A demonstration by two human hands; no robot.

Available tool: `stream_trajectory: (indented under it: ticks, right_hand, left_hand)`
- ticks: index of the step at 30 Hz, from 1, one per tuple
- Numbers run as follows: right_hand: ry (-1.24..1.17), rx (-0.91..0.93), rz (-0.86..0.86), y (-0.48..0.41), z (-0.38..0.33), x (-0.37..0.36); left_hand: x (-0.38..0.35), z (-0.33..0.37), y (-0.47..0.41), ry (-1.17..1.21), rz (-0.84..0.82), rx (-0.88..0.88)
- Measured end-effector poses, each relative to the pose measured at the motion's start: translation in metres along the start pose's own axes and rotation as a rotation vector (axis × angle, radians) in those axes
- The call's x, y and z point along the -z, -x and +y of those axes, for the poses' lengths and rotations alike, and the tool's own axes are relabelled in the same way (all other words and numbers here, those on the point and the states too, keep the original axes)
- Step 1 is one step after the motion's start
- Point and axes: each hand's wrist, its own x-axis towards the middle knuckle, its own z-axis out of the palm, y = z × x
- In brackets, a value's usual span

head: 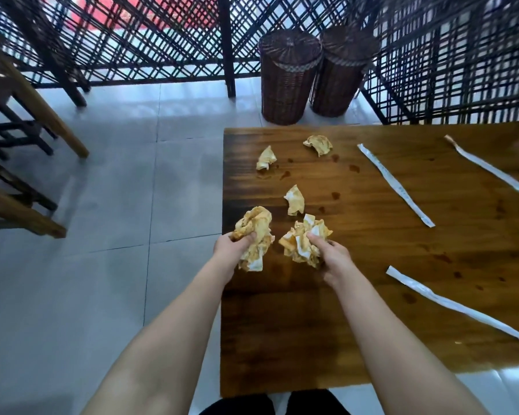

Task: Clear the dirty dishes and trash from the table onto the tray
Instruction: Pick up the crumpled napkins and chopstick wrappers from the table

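A wooden table (372,295) carries stained, crumpled napkins and long white paper wrappers. My left hand (232,248) grips a wad of stained napkins (256,226) at the table's left edge. My right hand (331,259) grips a second crumpled wad (297,241) just to its right. Three loose stained napkins lie farther out: one close by (295,200), one farther back on the left (266,158), and one farthest back (318,144). White wrappers lie at the middle (394,184), far right (492,170) and near right (459,307). No tray is in view.
Sauce spots dot the tabletop (354,168). Two dark wicker baskets (286,76) stand on the floor behind the table, against a black lattice screen (162,34). Wooden stools (27,94) stand at the left on the grey tiled floor (117,190).
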Motion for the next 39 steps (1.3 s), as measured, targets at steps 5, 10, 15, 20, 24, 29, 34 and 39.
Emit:
stream_trajectory:
  ticks: [5,10,15,20,24,29,34,39]
  right_hand:
    - [-0.026,-0.011,-0.001,-0.001,-0.001,-0.002]
    - [-0.048,-0.028,0.003,-0.005,-0.002,-0.005]
    - [-0.07,-0.024,0.02,-0.01,-0.005,-0.006]
    - [-0.059,-0.028,0.032,-0.011,-0.004,-0.005]
    - [-0.047,-0.036,0.031,-0.01,-0.002,-0.005]
    - [-0.064,-0.038,0.02,-0.006,0.0,-0.008]
    - [-0.073,-0.019,0.002,-0.003,-0.004,-0.013]
    - [-0.079,0.008,-0.011,0.003,-0.006,-0.016]
  left_hand:
    - [-0.001,0.004,-0.02,-0.065,0.007,-0.015]
    - [-0.005,0.007,-0.035,-0.208,0.094,-0.046]
    - [-0.007,0.007,-0.044,-0.284,0.094,-0.034]
    - [-0.009,0.006,-0.047,-0.29,0.053,-0.002]
    - [-0.01,0.005,-0.044,-0.317,0.048,-0.021]
    - [-0.009,0.007,-0.038,-0.235,0.047,-0.015]
    - [-0.002,0.005,-0.034,-0.084,0.027,0.002]
    - [0.004,0.006,-0.026,-0.006,-0.013,0.005]
